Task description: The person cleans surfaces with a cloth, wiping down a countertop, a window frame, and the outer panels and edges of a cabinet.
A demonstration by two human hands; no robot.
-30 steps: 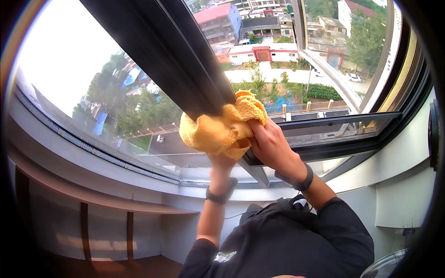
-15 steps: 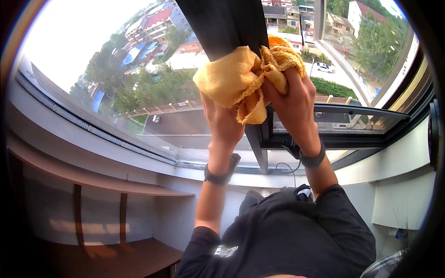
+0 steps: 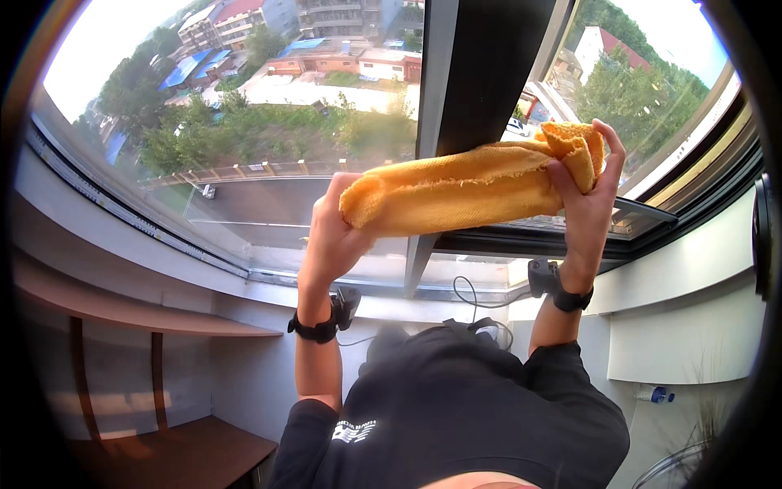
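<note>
I'm in upstairs room, home or office, can't tell which: dark window frame [image 3: 485,73] ahead, white ledge [image 3: 375,305] below, 2 brown shelves [image 3: 155,316] at my left; outside, trees [image 3: 204,134], buildings [image 3: 342,24] seen from above.

"Where does the light enter?"

"Through the broad clear-glass window [image 3: 301,147]; the white sky [image 3: 88,72] at upper left is blown out, while the flat brown wood-toned surface [image 3: 191,448] sits dimmer."

"And sharpness?"

"The folded yellow fabric cloth [image 3: 460,200] looks bright, fairly crisp; fisheye curvature bends the blackened edges, where focus seems softer."
</note>
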